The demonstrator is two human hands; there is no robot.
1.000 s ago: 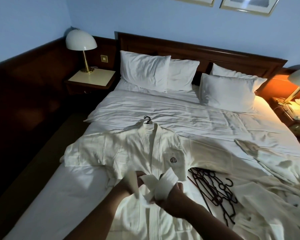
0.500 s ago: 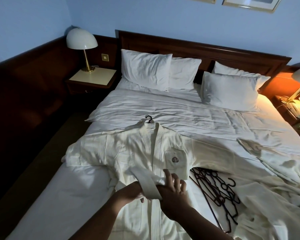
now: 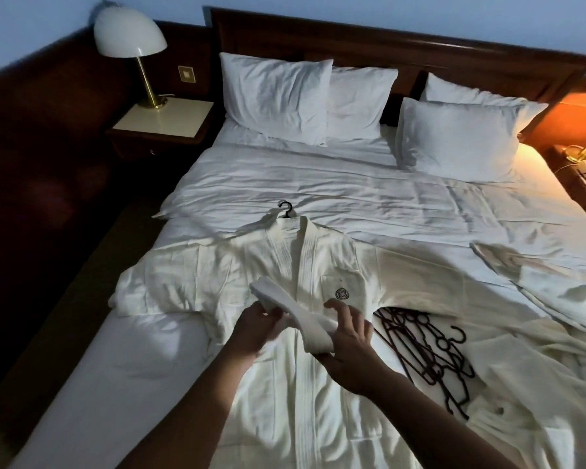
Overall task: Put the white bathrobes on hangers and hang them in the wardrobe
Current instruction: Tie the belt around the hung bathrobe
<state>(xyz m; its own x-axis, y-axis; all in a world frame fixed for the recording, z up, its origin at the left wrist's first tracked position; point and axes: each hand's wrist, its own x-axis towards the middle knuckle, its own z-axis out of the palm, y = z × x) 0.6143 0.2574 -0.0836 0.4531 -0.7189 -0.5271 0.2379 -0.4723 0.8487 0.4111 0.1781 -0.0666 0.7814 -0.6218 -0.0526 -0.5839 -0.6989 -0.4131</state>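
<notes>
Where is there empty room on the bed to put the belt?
Bare sheet between the pillows and the collar of the spread bathrobe, and along the left edge below its sleeve. Crowded on the right: piled hangers and another rumpled bathrobe.

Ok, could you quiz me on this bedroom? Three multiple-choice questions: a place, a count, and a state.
1. Where do the spare dark hangers lie? A on the nightstand; B on the bed, right of the spread bathrobe; C on the floor.
2. How many pillows are there? A two; B six; C four.
3. What state is the spread bathrobe in? A flat, with a hanger hook at its collar; B rolled up; C hung on a wall.
Answers: 1 B, they lie heaped on the bed beside the robe. 2 C, two on each side. 3 A, the black hook pokes out above the collar, while the left hand and right hand hold a folded belt.
</notes>
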